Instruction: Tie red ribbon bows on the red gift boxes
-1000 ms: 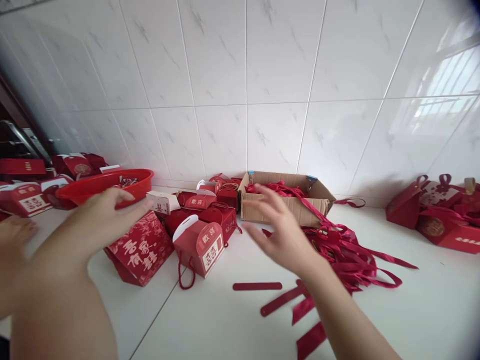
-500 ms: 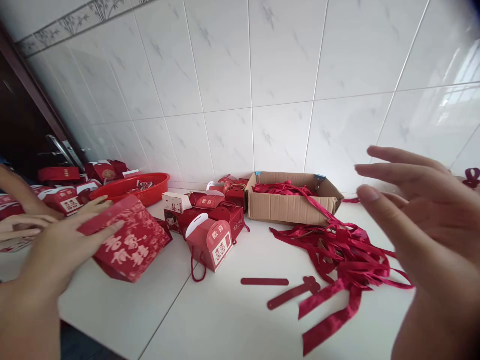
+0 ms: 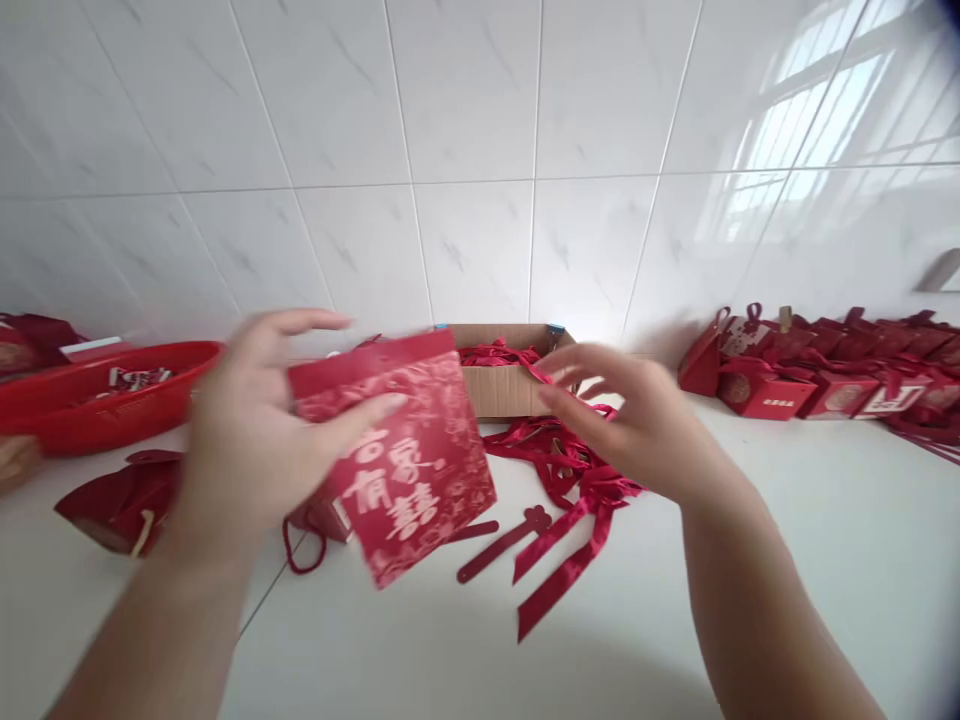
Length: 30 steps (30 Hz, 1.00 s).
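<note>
My left hand [image 3: 277, 430] grips a red gift box [image 3: 405, 470] by its upper left part, thumb across the front. White Chinese characters and a pale floral print cover its face, and it is held tilted above the table. My right hand [image 3: 626, 415] is raised to the right of the box, fingers apart and holding nothing. Below and behind that hand lies a heap of red satin ribbons [image 3: 570, 450]. Two dark red strips, one a flower-ended strap [image 3: 499, 545], rest on the white table [image 3: 600, 640] under the box.
Behind the ribbons stands a cardboard box [image 3: 499, 392] holding more ribbon. On the left are a red plastic basin [image 3: 82, 425] and a dark red box with a cord [image 3: 124, 500]. Several red gift boxes [image 3: 769, 392] line the wall at right. Part of another person's hand [image 3: 19, 460] shows at the left edge.
The view has turned right, bringing the row of boxes into sight. My left hand has carried the gift box toward the middle, and my right hand has come closer to it.
</note>
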{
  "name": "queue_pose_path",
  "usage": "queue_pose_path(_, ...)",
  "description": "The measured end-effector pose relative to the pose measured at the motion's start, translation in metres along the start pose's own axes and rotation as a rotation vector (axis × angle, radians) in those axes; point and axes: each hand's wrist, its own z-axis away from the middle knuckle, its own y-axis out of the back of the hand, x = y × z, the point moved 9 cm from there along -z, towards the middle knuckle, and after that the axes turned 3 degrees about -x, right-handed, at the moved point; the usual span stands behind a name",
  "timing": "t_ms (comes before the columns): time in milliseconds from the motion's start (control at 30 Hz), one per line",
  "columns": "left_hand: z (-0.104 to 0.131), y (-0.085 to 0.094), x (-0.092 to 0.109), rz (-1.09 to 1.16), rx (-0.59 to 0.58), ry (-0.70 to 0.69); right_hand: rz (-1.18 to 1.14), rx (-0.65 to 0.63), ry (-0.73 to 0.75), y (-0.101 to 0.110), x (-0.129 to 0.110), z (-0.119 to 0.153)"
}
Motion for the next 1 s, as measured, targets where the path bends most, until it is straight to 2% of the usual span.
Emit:
queue_pose_path(33,-0.004,-0.020,0.014,0.089,-0.070,-0.067,0.055,-0.105,-0.042,-0.012,0.016,0.000)
queue_pose_path(100,-0.011,-0.061,0.025,0.164,-0.253,-0.084,0.133,-0.263,-0.136,-0.033,0.053,0.003)
queue_pose_path(200,-0.014,-0.120,0.019,0.079,-0.608,-0.039,0.197,-0.258,-0.281,-0.046,0.108,0.004)
queue_pose_path(267,-0.015,-0.143,0.008,-0.022,-0.755,-0.030,0.198,-0.263,-0.315,-0.059,0.136,0.004)
queue_pose_path(300,-0.016,-0.148,0.003,-0.048,-0.783,-0.024,0.197,-0.280,-0.320,-0.068,0.148,0.005)
queue_pose_path(367,-0.017,-0.153,-0.004,-0.042,-0.799,-0.007,0.201,-0.312,-0.324,-0.087,0.167,0.007)
queue_pose_path(433,-0.013,-0.156,-0.005,0.008,-0.865,-0.013,0.229,-0.295,-0.337,-0.099,0.182,0.009)
queue_pose_path(533,-0.005,-0.153,-0.001,0.017,-0.967,-0.055,0.300,-0.202,-0.380,-0.107,0.198,0.011)
queue_pose_path(600,-0.003,-0.147,0.001,-0.018,-0.966,-0.078,0.334,-0.155,-0.409,-0.110,0.205,0.012)
queue_pose_path(733,0.000,-0.140,0.004,-0.065,-0.961,-0.111,0.368,-0.098,-0.449,-0.114,0.210,0.015)
queue_pose_path(900,0.001,-0.143,0.004,-0.051,-0.916,-0.159,0.358,-0.045,-0.469,-0.115,0.211,0.016)
queue_pose_path(1000,0.000,-0.148,0.007,-0.009,-0.860,-0.191,0.308,-0.058,-0.437,-0.108,0.201,0.009)
